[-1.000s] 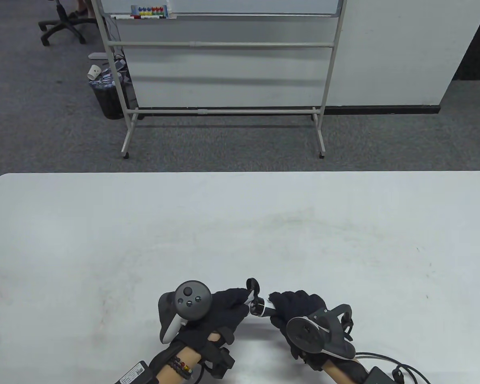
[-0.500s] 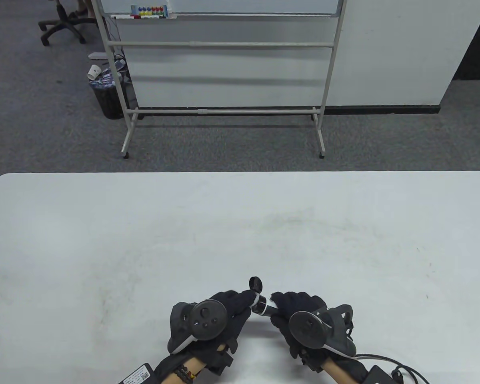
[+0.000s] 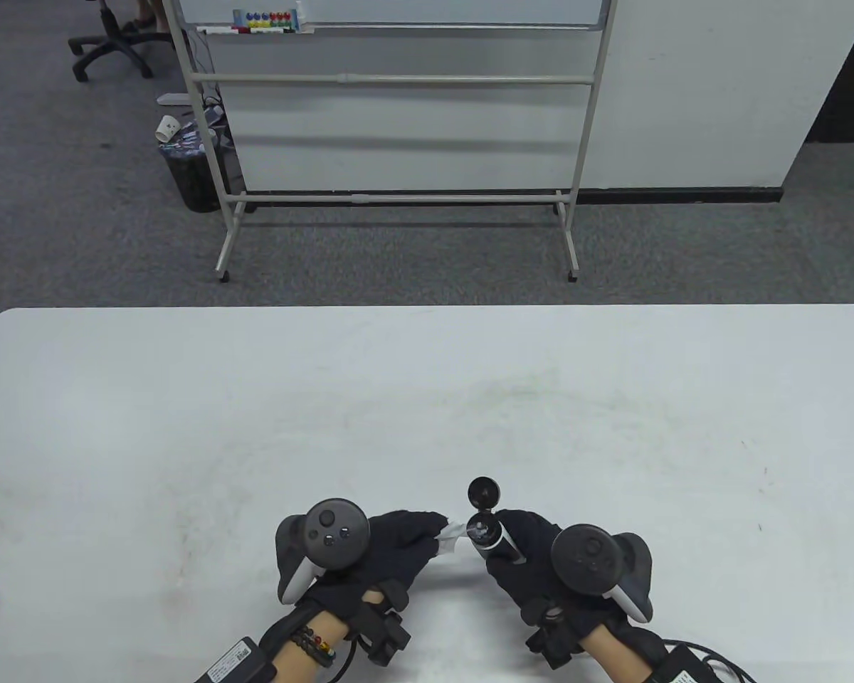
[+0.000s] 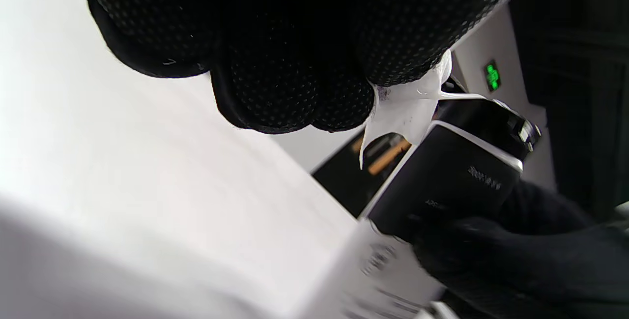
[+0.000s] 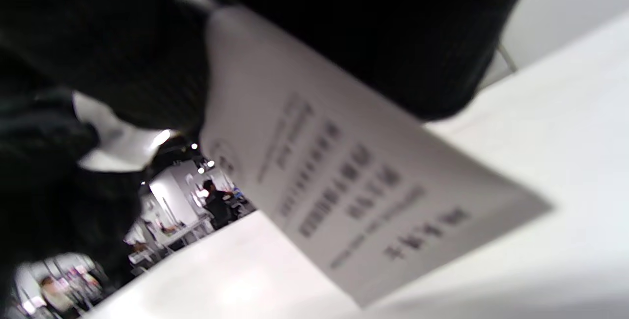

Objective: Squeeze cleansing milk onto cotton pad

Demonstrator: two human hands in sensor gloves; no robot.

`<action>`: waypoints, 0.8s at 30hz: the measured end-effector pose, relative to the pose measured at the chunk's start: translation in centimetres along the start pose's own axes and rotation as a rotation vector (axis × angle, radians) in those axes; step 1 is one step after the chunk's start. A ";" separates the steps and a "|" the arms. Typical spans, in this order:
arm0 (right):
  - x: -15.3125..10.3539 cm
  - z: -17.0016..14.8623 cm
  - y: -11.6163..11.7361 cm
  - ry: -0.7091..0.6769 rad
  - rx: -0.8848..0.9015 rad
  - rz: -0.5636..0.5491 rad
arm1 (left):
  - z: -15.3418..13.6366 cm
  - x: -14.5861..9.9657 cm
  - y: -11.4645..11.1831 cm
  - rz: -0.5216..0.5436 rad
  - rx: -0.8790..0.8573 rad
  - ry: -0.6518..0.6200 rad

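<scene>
Table view shows both gloved hands low near the front edge of the white table (image 3: 185,398), close together and each carrying a tracker on its back. Held in the right hand (image 3: 541,562) is the cleansing milk tube (image 3: 494,539), a white tube with a black collar, tilted so that its nozzle end points up and away toward the left hand (image 3: 384,551); its round black flip cap (image 3: 483,491) stands open above the nozzle. Those right fingers are wrapped around the tube's body. Just beside the nozzle, the left hand pinches a thin white cotton pad (image 3: 452,533) between thumb and fingertips, the pad's free edge reaching toward the tube's mouth. From the left wrist view, the left fingers (image 4: 295,88) are pressed together on the pad (image 4: 408,107), which hangs against the tube's black collar (image 4: 447,181), a thin white thread stretching off the pad's edge; whether that is lotion or pad fibre I cannot tell. Seen from the right wrist view, the tube's flat white tail (image 5: 354,186), printed with blurred text, sticks out below the gripping right fingers (image 5: 98,53), above the table surface. Beyond the table stand a whiteboard frame (image 3: 398,78) and a bin (image 3: 188,171) on grey carpet.
</scene>
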State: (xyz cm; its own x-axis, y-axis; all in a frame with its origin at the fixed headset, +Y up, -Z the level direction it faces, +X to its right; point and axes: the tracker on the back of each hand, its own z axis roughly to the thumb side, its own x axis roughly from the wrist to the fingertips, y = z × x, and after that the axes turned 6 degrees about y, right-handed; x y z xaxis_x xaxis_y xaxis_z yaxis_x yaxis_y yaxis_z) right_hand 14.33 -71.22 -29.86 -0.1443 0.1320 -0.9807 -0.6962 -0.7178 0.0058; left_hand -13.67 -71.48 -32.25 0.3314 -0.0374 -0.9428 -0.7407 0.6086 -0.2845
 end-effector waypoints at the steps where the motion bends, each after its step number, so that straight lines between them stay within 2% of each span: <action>1: 0.1 -0.3 0.0 0.016 0.060 0.017 | -0.5 0.2 0.1 -0.027 -0.055 0.024; 7: 0.3 -1.0 -0.1 -0.005 0.361 0.107 | -2.3 1.0 0.4 -0.138 -0.213 0.056; 9: 0.3 -0.9 -0.1 0.003 0.392 0.103 | -2.6 1.1 0.4 -0.146 -0.244 0.064; 10: 0.3 -0.8 -0.1 -0.011 0.395 0.130 | -2.8 1.2 0.5 -0.147 -0.249 0.070; 17: 0.0 -0.5 -0.4 -0.039 0.394 0.099 | -3.6 1.5 0.2 -0.203 -0.298 0.096; 19: 0.0 -0.4 -0.4 -0.043 0.392 0.121 | -3.7 1.5 0.3 -0.206 -0.288 0.104; 24: -0.2 -0.2 -0.5 -0.086 0.333 -0.004 | -3.9 1.5 0.7 -0.186 -0.254 0.133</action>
State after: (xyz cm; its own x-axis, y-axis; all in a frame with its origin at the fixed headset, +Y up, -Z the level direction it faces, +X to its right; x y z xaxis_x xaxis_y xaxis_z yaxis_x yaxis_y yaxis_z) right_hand 14.88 -71.05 -29.68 -0.1901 0.2021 -0.9607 -0.8860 -0.4568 0.0792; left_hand -15.94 -74.19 -34.49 0.4080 -0.2424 -0.8802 -0.8022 0.3651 -0.4724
